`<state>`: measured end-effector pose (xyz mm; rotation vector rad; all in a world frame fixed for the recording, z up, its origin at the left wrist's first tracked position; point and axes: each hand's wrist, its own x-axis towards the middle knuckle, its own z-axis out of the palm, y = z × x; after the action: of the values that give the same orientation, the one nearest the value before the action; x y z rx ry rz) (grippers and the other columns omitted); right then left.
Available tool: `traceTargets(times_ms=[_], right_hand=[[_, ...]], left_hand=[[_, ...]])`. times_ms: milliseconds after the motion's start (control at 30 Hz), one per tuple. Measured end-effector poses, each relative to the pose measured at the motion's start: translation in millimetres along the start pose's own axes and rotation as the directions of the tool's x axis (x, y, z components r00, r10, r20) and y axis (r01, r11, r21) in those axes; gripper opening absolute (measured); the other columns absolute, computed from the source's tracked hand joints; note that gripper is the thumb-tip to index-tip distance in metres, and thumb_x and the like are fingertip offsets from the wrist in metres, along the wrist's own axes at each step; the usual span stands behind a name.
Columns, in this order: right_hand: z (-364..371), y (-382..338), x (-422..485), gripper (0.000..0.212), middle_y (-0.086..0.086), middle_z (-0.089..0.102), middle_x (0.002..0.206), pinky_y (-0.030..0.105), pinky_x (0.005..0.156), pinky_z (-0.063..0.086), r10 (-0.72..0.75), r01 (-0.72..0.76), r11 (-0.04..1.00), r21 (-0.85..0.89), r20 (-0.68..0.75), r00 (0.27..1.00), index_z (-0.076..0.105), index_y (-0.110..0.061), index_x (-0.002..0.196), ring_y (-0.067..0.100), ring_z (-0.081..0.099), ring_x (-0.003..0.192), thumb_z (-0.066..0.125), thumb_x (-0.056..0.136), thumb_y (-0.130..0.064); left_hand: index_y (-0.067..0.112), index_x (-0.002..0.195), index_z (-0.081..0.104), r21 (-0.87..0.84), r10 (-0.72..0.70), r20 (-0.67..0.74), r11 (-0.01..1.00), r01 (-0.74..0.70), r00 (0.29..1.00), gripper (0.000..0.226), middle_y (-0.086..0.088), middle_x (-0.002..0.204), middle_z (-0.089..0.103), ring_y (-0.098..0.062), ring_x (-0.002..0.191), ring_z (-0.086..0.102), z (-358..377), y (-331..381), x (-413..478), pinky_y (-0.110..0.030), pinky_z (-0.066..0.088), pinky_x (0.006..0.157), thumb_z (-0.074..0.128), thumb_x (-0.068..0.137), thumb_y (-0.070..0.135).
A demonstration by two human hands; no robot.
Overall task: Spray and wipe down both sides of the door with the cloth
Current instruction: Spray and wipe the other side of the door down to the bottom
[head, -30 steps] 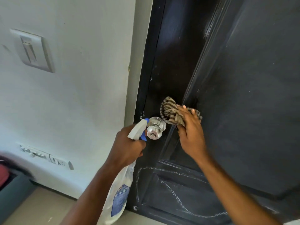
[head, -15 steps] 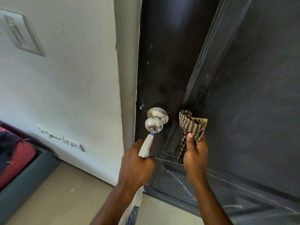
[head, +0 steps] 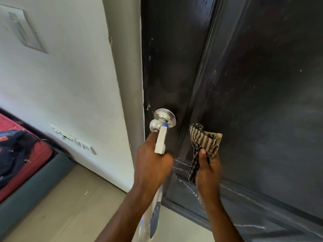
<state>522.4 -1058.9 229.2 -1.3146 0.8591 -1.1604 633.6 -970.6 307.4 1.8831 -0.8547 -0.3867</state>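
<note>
A black panelled door [head: 253,88] fills the right side, with a silver round knob [head: 160,121] near its left edge. My left hand [head: 153,165] grips a white spray bottle [head: 161,138] by its neck; the blue nozzle tip points up and sits against the knob, while the bottle's body [head: 152,222] hangs below my wrist. My index finger reaches up under the knob. My right hand [head: 208,166] holds a brown striped cloth [head: 203,142] bunched against the door, just right of the knob at the panel moulding.
A white wall with a light switch [head: 24,30] lies to the left of the grey door frame [head: 125,67]. A bed with a red cover and dark clothing [head: 19,154] stands at the lower left. Beige floor [head: 70,206] lies below.
My right hand slid the cloth down and to the right of the knob. My left hand raised the spray bottle so that its nozzle now meets the knob.
</note>
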Motion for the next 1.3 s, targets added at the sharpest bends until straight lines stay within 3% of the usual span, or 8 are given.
traceTargets(times_ms=[133, 467, 633, 733, 800, 1000, 1167, 1300], right_hand=[[-5.8, 1.9, 0.9, 0.049, -0.007, 0.059, 0.131, 0.016, 0.096, 0.047, 0.033, -0.033, 0.999, 0.035, 0.006, 0.999, 0.047, -0.018, 0.138, 0.009, 0.055, 0.122, 0.051, 0.094, -0.038], [2.6, -2.9, 1.7, 0.04, -0.006, 0.061, 0.125, 0.009, 0.085, 0.047, -0.001, 0.001, 1.0, 0.015, 0.024, 1.0, 0.051, -0.025, 0.129, 0.007, 0.058, 0.115, 0.048, 0.09, -0.032], [11.7, -20.5, 12.1, 0.034, -0.003, 0.062, 0.125, 0.015, 0.093, 0.047, -0.267, 0.292, 0.947, -0.136, 0.176, 0.948, 0.053, -0.024, 0.127, 0.004, 0.058, 0.118, 0.05, 0.094, -0.02], [26.7, -24.0, 38.4, 0.042, 0.009, 0.048, 0.145, 0.042, 0.112, 0.037, -0.471, 0.655, 0.69, -0.308, 0.495, 0.73, 0.049, -0.013, 0.136, 0.025, 0.04, 0.138, 0.048, 0.094, -0.017], [42.9, -24.2, 54.5, 0.045, 0.009, 0.04, 0.152, 0.052, 0.112, 0.033, -0.447, 0.8, 0.478, -0.363, 0.683, 0.577, 0.052, -0.012, 0.136, 0.027, 0.031, 0.143, 0.048, 0.092, -0.017], [78.7, -42.1, 65.4, 0.051, 0.011, 0.049, 0.142, 0.049, 0.112, 0.034, -0.259, 0.901, 0.136, -0.413, 0.863, 0.434, 0.062, -0.014, 0.126, 0.031, 0.036, 0.138, 0.046, 0.078, -0.023], [121.6, -74.0, 72.5, 0.034, 0.005, 0.063, 0.11, 0.043, 0.1, 0.039, 0.255, 0.917, -0.371, -0.148, 0.933, 0.254, 0.071, -0.017, 0.101, 0.024, 0.053, 0.105, 0.061, 0.072, -0.031], [141.8, -87.1, 77.5, 0.023, 0.003, 0.061, 0.097, 0.038, 0.088, 0.037, 0.482, 0.913, -0.407, 0.005, 0.851, 0.21, 0.07, -0.017, 0.09, 0.021, 0.053, 0.092, 0.056, 0.079, -0.033]], left_hand=[[0.028, 0.094, 0.053, 0.005, -0.071, -0.043, 0.997, 0.071, 0.997, 0.028, 0.002, 0.075, 0.061, -0.025, 0.063, 0.064, -6.0, -12.1, 10.8, -0.048, 0.058, 0.058, 0.064, 0.08, 0.007], [0.027, 0.118, 0.049, -0.074, -0.157, -0.055, 0.986, 0.152, 0.986, 0.045, 0.019, 0.088, 0.05, -0.026, 0.084, 0.066, -8.6, -19.9, 4.9, -0.042, 0.061, 0.075, 0.07, 0.081, 0.014], [0.023, 0.113, 0.057, -0.086, -0.153, -0.057, 0.985, 0.148, 0.987, 0.05, 0.014, 0.093, 0.058, -0.025, 0.08, 0.066, -17.7, -31.5, -0.8, -0.043, 0.061, 0.073, 0.058, 0.063, 0.028], [0.027, 0.109, 0.057, -0.108, -0.173, -0.044, 0.98, 0.167, 0.984, 0.046, 0.02, 0.091, 0.056, -0.025, 0.079, 0.065, -23.2, -41.2, -1.9, -0.047, 0.06, 0.072, 0.058, 0.063, 0.025], [0.034, 0.105, 0.054, -0.128, -0.176, -0.033, 0.977, 0.17, 0.984, 0.041, 0.023, 0.091, 0.055, -0.026, 0.078, 0.066, -25.8, -45.5, -1.2, -0.048, 0.059, 0.071, 0.058, 0.065, 0.024], [0.048, 0.089, 0.047, -0.208, -0.192, -0.048, 0.962, 0.178, 0.98, 0.037, 0.029, 0.086, 0.052, -0.022, 0.076, 0.067, -37.2, -63.3, 9.1, -0.047, 0.059, 0.071, 0.064, 0.078, 0.017], [0.037, 0.101, 0.055, -0.192, -0.158, -0.009, 0.969, 0.154, 0.987, 0.037, 0.025, 0.083, 0.056, -0.016, 0.072, 0.064, -43.4, -82.5, 17.9, -0.045, 0.06, 0.067, 0.067, 0.081, 0.009], [0.037, 0.109, 0.051, -0.182, -0.165, 0.045, 0.968, 0.171, 0.985, 0.043, 0.028, 0.086, 0.052, -0.013, 0.076, 0.063, -48.1, -92.7, 24.4, -0.04, 0.06, 0.067, 0.067, 0.082, 0.008]])
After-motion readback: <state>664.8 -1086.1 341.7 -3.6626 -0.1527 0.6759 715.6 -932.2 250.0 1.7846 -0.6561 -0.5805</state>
